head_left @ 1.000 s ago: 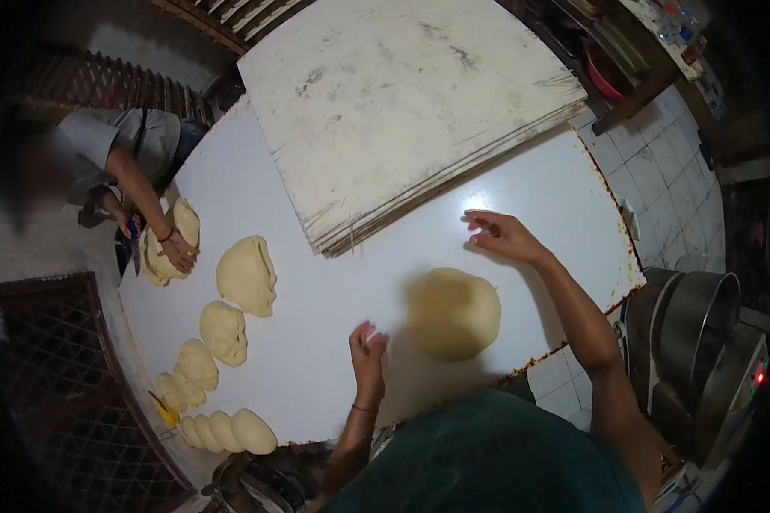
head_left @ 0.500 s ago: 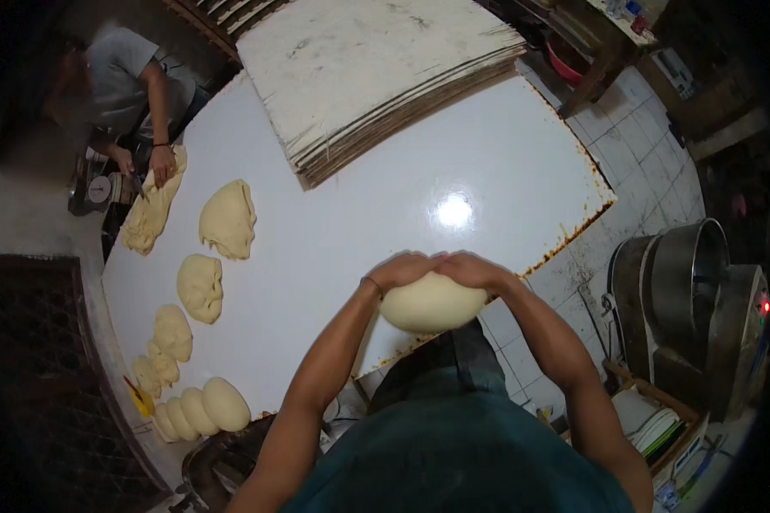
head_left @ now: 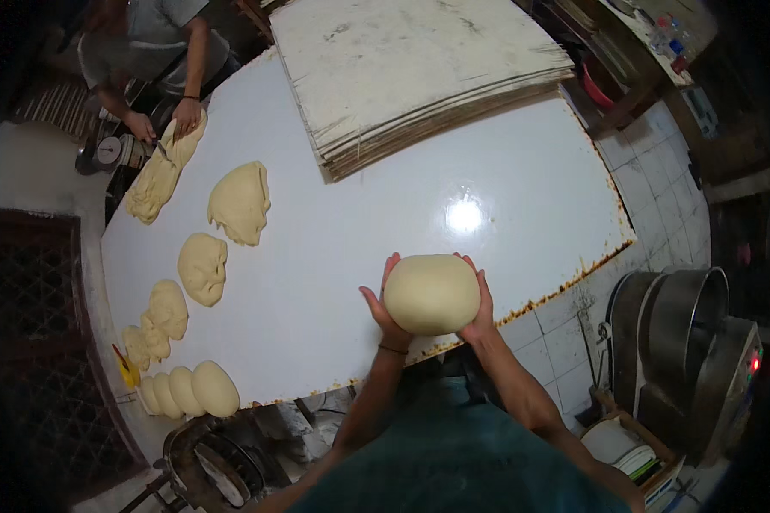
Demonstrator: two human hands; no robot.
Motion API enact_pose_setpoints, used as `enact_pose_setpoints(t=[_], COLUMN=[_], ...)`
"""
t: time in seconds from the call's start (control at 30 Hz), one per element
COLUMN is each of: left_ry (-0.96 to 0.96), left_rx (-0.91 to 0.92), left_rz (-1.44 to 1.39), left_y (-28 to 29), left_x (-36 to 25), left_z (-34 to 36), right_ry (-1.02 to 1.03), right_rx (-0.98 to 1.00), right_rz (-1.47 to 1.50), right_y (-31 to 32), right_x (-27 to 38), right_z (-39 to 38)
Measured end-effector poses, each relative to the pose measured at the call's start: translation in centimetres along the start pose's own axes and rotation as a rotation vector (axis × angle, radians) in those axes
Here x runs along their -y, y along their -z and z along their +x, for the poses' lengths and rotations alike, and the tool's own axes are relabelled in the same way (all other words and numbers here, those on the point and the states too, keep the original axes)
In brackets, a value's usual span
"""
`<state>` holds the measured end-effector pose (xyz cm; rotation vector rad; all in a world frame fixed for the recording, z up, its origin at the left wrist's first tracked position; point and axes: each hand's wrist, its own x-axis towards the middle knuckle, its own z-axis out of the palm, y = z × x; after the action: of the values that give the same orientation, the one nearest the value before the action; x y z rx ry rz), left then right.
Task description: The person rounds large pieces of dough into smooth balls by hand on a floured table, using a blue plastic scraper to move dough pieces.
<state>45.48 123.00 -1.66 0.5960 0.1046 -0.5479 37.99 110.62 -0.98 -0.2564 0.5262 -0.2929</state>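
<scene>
While both hands are engaged: a round dough ball (head_left: 431,293) is cupped between them near the front edge of the white table (head_left: 334,256).
Left hand (head_left: 379,308): palm pressed to the ball's left side, fingers curled up around it.
Right hand (head_left: 482,301): clasped on the ball's right side.
Ball surface: smooth, pale.
Far-left table area: rough dough pieces (head_left: 239,202) and a row of shaped lumps (head_left: 198,389).
Stacked boards (head_left: 419,68): at the table's far end.
Co-worker's hand (head_left: 185,114): resting on dough by a scale (head_left: 105,151).
</scene>
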Motion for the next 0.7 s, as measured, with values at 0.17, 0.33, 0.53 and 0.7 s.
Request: enact_pose_setpoints(t=[0.17,0.33,0.53,0.7], left_ry=[-0.034,-0.009,0.543,0.790], left_rx=[-0.242,-0.462,0.077,0.127], left_rz=[0.321,0.987,1.204,1.441], left_y=[-4.1,1.9,-6.0,-7.9], left_x=[-1.0,-4.4,-8.0,-3.7], left_z=[-1.4,-1.3,15.2,11.2], right_ry=[-0.280,0.005,-0.362,-0.615], right_rx=[0.184,0.404,0.679,0.537], right_rz=[-0.080,-1.493,-1.987,-1.860], right_y=[-5.1,-7.9,-12.3,-7.8], right_x=[2.3,8.8,6.7,7.9], right_z=[10.4,21.1,18.9,13.0])
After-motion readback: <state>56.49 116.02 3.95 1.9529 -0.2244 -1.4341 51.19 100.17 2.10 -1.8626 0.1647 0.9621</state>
